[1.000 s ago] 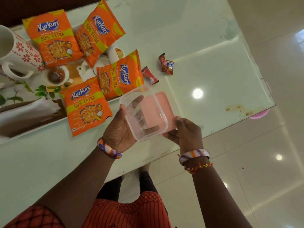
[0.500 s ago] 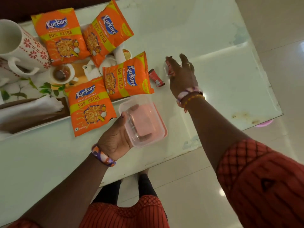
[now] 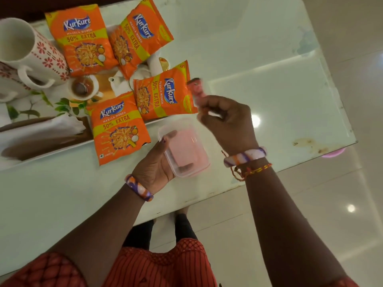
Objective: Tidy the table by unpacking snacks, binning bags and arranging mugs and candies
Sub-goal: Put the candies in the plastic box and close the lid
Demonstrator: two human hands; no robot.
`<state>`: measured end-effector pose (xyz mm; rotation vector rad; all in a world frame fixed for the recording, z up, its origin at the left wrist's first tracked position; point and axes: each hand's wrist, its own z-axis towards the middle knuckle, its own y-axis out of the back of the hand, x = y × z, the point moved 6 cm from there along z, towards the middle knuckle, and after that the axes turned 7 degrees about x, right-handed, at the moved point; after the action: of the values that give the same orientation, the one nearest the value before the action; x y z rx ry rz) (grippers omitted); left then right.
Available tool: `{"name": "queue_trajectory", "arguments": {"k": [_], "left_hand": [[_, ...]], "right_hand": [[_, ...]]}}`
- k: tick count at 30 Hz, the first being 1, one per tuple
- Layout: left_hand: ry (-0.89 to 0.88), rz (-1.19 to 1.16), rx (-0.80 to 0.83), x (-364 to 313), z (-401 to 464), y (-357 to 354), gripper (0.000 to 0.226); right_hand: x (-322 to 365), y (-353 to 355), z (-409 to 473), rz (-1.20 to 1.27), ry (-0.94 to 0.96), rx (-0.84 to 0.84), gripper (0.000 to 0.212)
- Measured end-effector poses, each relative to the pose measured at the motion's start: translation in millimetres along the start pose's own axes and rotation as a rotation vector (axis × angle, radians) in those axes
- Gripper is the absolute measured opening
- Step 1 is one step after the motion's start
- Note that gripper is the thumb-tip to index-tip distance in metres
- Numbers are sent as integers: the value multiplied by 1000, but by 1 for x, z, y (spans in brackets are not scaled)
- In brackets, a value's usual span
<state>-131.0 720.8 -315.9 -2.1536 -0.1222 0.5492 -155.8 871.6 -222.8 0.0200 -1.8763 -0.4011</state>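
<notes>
The right hand [image 3: 226, 119] pinches red wrapped candies [image 3: 196, 88], their long axis pointing toward upper frame. The clear plastic box [image 3: 184, 148], gripped by the left hand [image 3: 154, 162], lies just below-left, nearest the candies.

- I read "Kurkure", "MASALA MUNCH" and "50% EXTRA" on the far-left snack packet [image 3: 83, 40] lying on the worktop.
- The packet beside it [image 3: 138, 38], tilted, carries the same "Kurkure" logo and "50% EXTRA"; its smaller print is too blurred for me.
- A third packet [image 3: 163, 94], turned sideways, shows "Kurkure", "MASALA MUNCH", "50% EXTRA".
- The nearest packet [image 3: 120, 129] repeats all three lines.
- Print on the red candy wrapper [image 3: 196, 88] I cannot read.
</notes>
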Motion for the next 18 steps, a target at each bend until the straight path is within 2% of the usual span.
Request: {"name": "queue_trajectory", "arguments": {"k": [3, 5, 8, 11, 13, 14, 16, 18], "left_hand": [[-7, 21, -29, 0, 0, 1, 100], [-41, 34, -24, -3, 1, 2, 102], [-62, 25, 26, -3, 1, -2, 90], [-82, 5, 52, -1, 1, -2, 73], [-79, 11, 13, 0, 0, 4, 83], [-67, 5, -8, 1, 1, 8, 86], [-47, -16, -13, 3, 2, 13, 80], [-36, -34, -12, 4, 3, 16, 75]], "right_hand": [[24, -22, -21, -67, -1, 312, 24], [25, -30, -30, -195, -56, 425, 24], [23, -40, -39, -411, -114, 529, 31], [27, -42, -41, -516, -108, 573, 33], [31, -32, -33, -507, -74, 498, 26], [31, -25, -26, -475, -66, 404, 22], [20, -7, -4, -375, -72, 128, 20], [0, 4, 21, -378, -102, -109, 28]]}}
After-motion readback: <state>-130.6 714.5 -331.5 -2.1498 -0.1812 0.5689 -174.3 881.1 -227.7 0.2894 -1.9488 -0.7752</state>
